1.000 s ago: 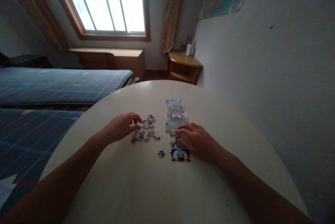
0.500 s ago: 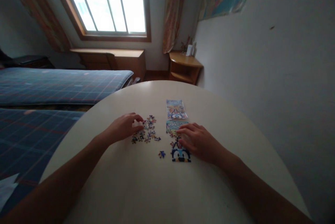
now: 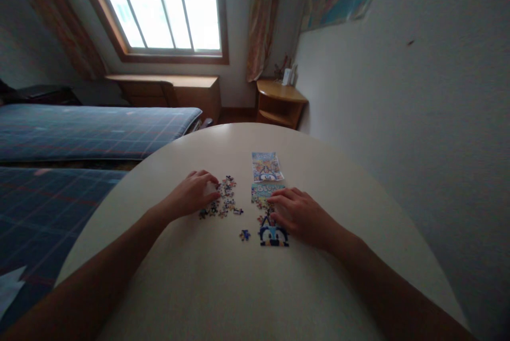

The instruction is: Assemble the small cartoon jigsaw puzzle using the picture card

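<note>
A heap of loose puzzle pieces (image 3: 224, 200) lies mid-table on the round white table (image 3: 239, 288). My left hand (image 3: 191, 192) rests on the heap's left side, its fingers curled down onto the pieces. To the right lies the partly joined puzzle (image 3: 270, 219), with a blue-and-white cartoon face at its near end. My right hand (image 3: 297, 212) lies flat on that puzzle's right side, fingers stretched out. One single piece (image 3: 244, 235) sits apart, just left of the joined part. A small colourful reference picture (image 3: 266, 166) lies beyond the puzzle.
Two beds with blue checked covers (image 3: 79, 128) stand left of the table. A wooden corner shelf (image 3: 279, 99) and low cabinet (image 3: 175, 88) are under the window. A white wall runs along the right side of the table.
My left hand has slid a little forward onto the heap of loose pieces, and its pinch has loosened. My right hand has stayed in place.
</note>
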Motion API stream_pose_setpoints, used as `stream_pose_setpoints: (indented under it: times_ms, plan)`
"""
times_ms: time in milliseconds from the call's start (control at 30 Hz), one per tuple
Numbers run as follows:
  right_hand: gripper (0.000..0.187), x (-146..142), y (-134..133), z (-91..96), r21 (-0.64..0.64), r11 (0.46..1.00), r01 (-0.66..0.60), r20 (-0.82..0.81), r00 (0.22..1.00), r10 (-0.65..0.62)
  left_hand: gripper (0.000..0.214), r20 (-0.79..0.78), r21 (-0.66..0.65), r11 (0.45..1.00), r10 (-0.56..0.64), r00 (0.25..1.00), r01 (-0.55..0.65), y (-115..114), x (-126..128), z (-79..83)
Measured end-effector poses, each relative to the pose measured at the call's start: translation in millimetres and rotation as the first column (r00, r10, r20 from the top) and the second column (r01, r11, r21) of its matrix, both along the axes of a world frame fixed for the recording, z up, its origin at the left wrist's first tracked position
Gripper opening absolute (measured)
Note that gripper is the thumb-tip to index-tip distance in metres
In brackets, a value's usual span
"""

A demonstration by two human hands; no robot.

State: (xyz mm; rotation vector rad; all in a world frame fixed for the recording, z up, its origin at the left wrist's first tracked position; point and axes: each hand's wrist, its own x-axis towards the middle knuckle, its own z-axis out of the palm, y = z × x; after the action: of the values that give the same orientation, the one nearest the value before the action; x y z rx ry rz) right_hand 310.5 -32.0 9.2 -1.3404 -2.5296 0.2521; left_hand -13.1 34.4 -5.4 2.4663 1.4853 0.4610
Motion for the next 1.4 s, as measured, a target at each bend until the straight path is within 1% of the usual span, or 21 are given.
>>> stream_pose_setpoints:
  times_ms: [167, 400, 533, 633, 733, 900, 1033, 1167, 1300, 1400]
  plan:
    - [0.03, 0, 0, -0.2, -0.002, 1.0, -0.006, 0.006, 1.0, 0.006, 0.035, 0.022, -0.05, 0.998, 0.04, 0.999, -0.039, 1, 2, 1.0]
    - [0.03, 0, 0, -0.6, -0.004, 1.0, 0.001, 0.007, 1.0, -0.001, 0.038, 0.057, -0.114, 0.992, 0.054, 0.997, -0.047, 1, -1, 6.8]
    - [0.03, 0, 0, -0.4, -0.004, 1.0, 0.003, 0.001, 1.0, -0.003, 0.035, 0.051, -0.137, 0.99, 0.027, 0.998, -0.02, -1, -5, 14.0]
    - [0.031, 0, -1, 0.1, -0.012, 1.0, 0.003, 0.001, 1.0, -0.003, 0.032, 0.04, -0.167, 0.986, 0.024, 0.999, -0.017, -1, -4, 16.0]
    - [0.031, -1, -1, 0.7, -0.016, 1.0, 0.007, 0.004, 1.0, -0.007, 0.031, 0.034, -0.173, 0.984, 0.034, 0.999, -0.028, -2, -1, 14.6]
    - [0.03, 0, -1, 0.8, -0.005, 1.0, -0.003, -0.002, 1.0, 0.003, 0.022, 0.028, -0.186, 0.983, 0.011, 1.0, -0.005, -3, 1, 13.3]
    - [0.031, 0, 0, 0.4, 0.0, 1.0, -0.004, -0.002, 1.0, 0.004, 0.019, 0.023, -0.156, 0.988, 0.013, 1.0, -0.01, -5, 1, 14.1]
    - [0.03, -1, 0, 0.2, -0.004, 1.0, -0.002, 0.001, 1.0, 0.002, 0.016, 0.005, -0.165, 0.986, 0.013, 1.0, -0.012, -7, 3, 14.9]
    - [0.031, 0, -1, -1.2, 0.001, 1.0, 0.001, -0.011, 1.0, -0.001, 0.017, 0.002, -0.158, 0.987, 0.008, 1.0, -0.008, -7, 2, 17.9]
    - [0.031, 1, -1, -1.9, 0.001, 1.0, 0.001, -0.015, 1.0, -0.001, 0.023, -0.019, -0.169, 0.985, 0.043, 0.999, -0.046, -7, -6, 22.6]
